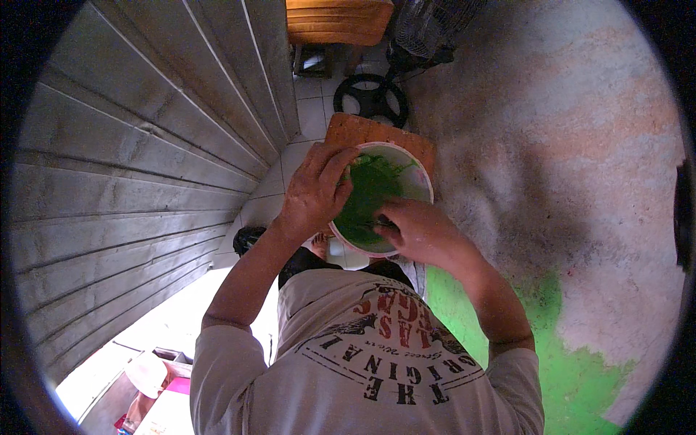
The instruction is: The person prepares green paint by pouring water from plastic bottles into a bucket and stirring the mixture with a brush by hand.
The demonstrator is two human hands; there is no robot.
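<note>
A round whitish bowl [412, 172] with a pinkish rim is in front of my body. Bright green stuff [371, 187], powdery or pasty, covers its bottom and is smeared up the far wall. My left hand [317, 187] is closed over the bowl's left rim, fingers reaching inside. Low over the right side of the bowl, my right hand [428, 230] has its fingers curled and pinched down at the green stuff. A small dark bit shows by its fingertips, too little to name. Under the bowl is a worn orange-brown stool or board [377, 130].
Beyond the stool, a black wheel-like base [370, 99] and a fan [428, 32] stand on the tiled floor. An orange seat [338, 20] is farther back. Ribbed panels [145, 159] rise on the left; a patchy wall [551, 167], partly green, is close on the right.
</note>
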